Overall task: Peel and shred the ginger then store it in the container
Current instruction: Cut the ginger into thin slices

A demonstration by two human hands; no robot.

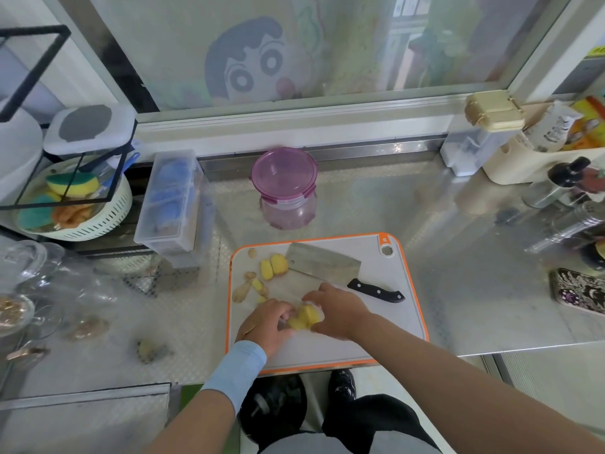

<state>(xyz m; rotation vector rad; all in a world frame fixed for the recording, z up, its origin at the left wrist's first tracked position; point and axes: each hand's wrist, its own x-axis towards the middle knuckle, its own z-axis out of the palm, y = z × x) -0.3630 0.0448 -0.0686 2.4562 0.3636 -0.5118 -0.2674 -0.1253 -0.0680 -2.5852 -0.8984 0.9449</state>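
Both hands low center of frame, over cutting board. L hand fingers curled round yellow ginger chunk. R hand grips same chunk from the right. Sth white at R fingertips, too blurred to ID. 2 peeled pieces + scraps at board's upper left. Cleaver flat on board's top. Container, purple lid on, sits on counter above board.

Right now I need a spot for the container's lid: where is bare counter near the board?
Bare steel counter lies right of the orange-rimmed white cutting board, up to the patterned dark case, and behind it, right of the purple-lidded clear container. Crowded: the board's left with yellow ginger pieces, its back with the steel cleaver, the counter's left with glassware.
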